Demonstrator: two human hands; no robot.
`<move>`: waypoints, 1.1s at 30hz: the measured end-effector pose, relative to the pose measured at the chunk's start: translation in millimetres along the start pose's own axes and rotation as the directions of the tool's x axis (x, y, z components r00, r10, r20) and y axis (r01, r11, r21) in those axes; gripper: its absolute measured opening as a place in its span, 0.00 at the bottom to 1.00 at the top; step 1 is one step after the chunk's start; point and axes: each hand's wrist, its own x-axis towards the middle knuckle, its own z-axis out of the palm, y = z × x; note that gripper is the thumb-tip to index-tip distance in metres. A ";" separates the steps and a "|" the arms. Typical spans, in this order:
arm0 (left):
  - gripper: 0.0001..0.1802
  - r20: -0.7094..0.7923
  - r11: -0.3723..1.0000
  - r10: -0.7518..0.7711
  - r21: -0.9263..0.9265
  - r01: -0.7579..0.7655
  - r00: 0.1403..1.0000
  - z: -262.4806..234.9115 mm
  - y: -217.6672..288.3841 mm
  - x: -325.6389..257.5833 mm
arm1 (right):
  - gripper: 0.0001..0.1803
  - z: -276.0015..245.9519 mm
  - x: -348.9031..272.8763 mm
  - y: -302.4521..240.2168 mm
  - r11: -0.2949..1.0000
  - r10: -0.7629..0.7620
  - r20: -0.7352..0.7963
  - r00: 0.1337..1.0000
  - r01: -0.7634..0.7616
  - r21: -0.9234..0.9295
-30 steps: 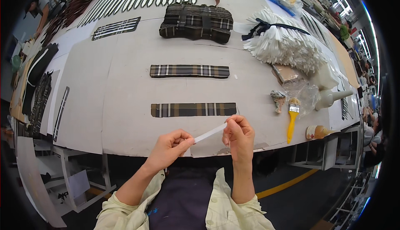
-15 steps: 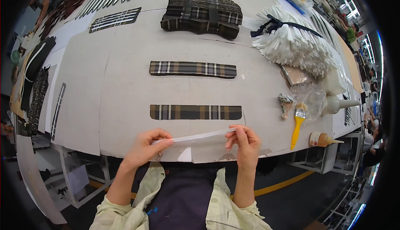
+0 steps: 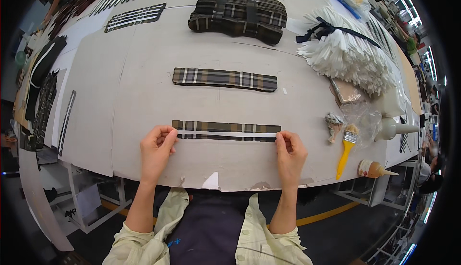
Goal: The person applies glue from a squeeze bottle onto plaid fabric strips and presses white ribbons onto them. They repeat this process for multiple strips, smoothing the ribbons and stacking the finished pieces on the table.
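A narrow white strip [image 3: 225,134] runs taut between my hands, lengthwise over a plaid fabric piece [image 3: 216,126] on the table. Whether the strip touches the fabric or hovers just above it, I cannot tell. Its left end is pinched between thumb and fingers of my left hand [image 3: 157,149]. At the other end my right hand [image 3: 290,155] pinches it the same way, beside the fabric's right edge. Farther off lies a stack of similar plaid pieces [image 3: 224,79], parallel to the first.
A strapped plaid bundle [image 3: 237,15] sits at the back. On the right are a tied bunch of white strips [image 3: 345,51], a yellow-handled brush [image 3: 345,152], a white squeeze bottle [image 3: 396,129] and an amber glue bottle [image 3: 372,169]. Striped plaid pieces [image 3: 135,17] lie back left.
Both hands have moved away from me and farther apart, carrying the white strip from near the table's front edge to over the plaid piece. The strip now lies level and straight.
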 end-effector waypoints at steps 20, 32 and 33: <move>0.05 -0.110 0.944 0.160 0.307 -0.119 0.981 12.6 -6.8 9.9 | 0.03 9.5 14.4 4.3 0.948 -0.140 0.056 0.989 0.150 -0.280; 0.05 -0.069 0.913 0.233 0.360 -0.194 0.970 11.0 -10.0 12.3 | 0.02 11.2 11.2 -0.7 0.956 -0.115 0.066 0.991 0.129 -0.265; 0.05 -0.073 0.912 0.227 0.364 -0.186 0.971 11.8 -9.9 12.1 | 0.02 9.9 11.5 0.6 0.948 -0.136 0.069 0.988 0.150 -0.280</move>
